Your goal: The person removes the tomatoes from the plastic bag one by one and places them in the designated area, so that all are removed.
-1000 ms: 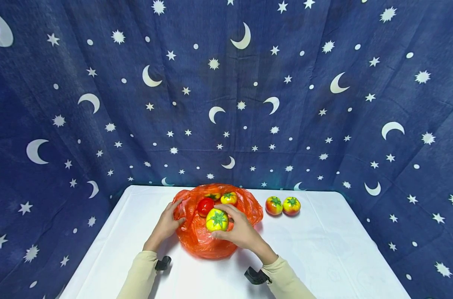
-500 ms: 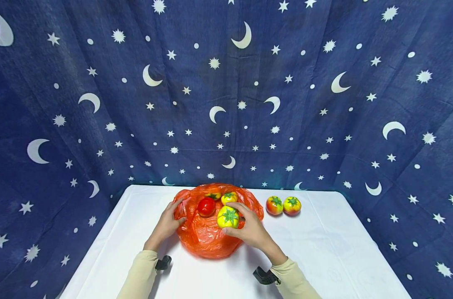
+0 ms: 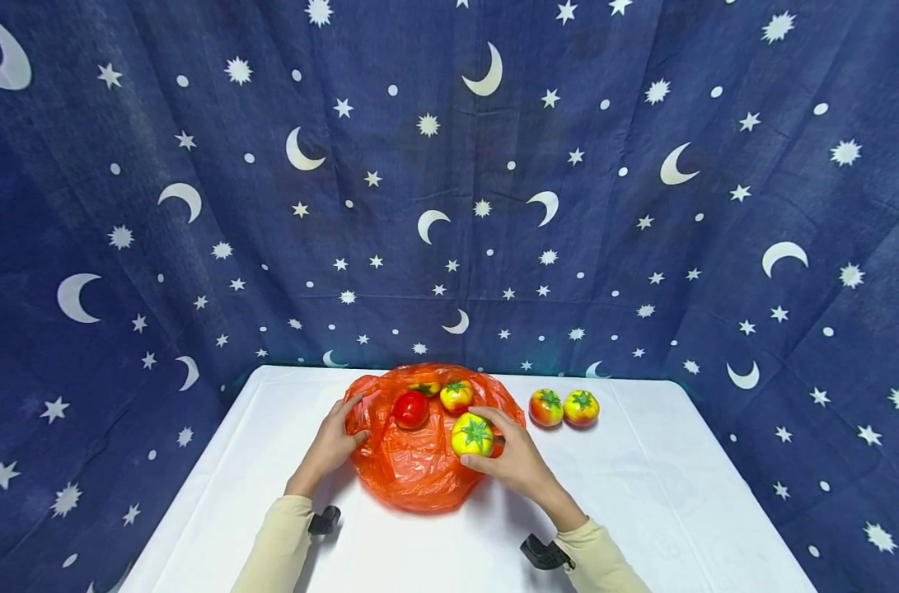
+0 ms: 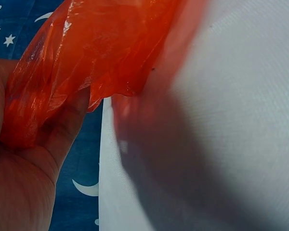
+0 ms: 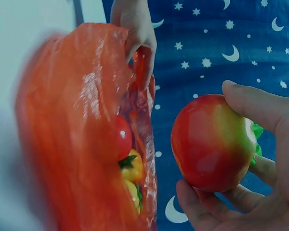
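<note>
My right hand (image 3: 521, 463) holds a red-and-yellow tomato (image 3: 472, 435) with a green star-shaped top, between thumb and fingers. It is above the right side of an open red plastic bag (image 3: 412, 487). In the right wrist view the held tomato (image 5: 214, 143) appears apart from the bag (image 5: 82, 130). My left hand (image 3: 332, 441) grips the bag's left rim; in the left wrist view the thin film (image 4: 101, 48) passes between thumb and fingers. Inside the bag lie a plain red tomato (image 3: 410, 409), a yellow-red tomato (image 3: 456, 396) and a partly hidden yellow one (image 3: 423, 388).
Two more red-and-yellow tomatoes (image 3: 545, 408) stand side by side on the white tabletop (image 3: 664, 494), right of the bag. A dark blue curtain (image 3: 449, 181) with moons and stars rises behind the table's back edge. Black wrist cameras sit at both wrists.
My right hand has carried the tomato to the right, from over the bag's middle to near its right rim. The left hand stays at the left rim.
</note>
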`<state>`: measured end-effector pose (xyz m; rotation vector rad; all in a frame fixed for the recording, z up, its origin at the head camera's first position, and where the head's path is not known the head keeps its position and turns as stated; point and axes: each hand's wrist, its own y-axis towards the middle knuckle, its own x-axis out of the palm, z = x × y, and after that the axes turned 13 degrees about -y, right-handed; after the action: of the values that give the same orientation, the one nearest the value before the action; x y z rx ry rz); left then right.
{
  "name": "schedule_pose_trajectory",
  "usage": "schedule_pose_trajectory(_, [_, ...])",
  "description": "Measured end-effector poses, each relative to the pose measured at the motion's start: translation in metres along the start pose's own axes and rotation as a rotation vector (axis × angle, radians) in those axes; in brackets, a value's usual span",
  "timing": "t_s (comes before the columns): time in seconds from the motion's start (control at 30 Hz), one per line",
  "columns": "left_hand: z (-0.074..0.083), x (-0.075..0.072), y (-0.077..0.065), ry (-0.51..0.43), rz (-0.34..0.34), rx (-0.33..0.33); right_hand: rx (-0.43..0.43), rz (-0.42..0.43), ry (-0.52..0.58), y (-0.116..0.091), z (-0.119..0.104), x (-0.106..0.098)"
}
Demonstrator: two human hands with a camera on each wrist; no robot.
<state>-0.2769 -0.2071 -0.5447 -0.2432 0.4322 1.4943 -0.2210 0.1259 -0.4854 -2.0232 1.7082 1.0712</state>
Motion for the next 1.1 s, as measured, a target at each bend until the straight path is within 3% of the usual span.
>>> schedule_pose_trajectory(0.27, [0.0,0.001,0.0,-0.001,0.0,0.013,0.053,0.018,0.0,-0.005,0.014,-0.007])
schedule_pose_trajectory(0.8, [-0.002,0.002,-0.001,-0.002,0.033,0.074,0.073,0.106,0.037,-0.011,0.054,-0.012])
schedule_pose_trajectory(1.1, [-0.002,0.002,0.0,-0.01,0.028,0.064,0.111,0.141,0.009,-0.017,0.069,-0.019])
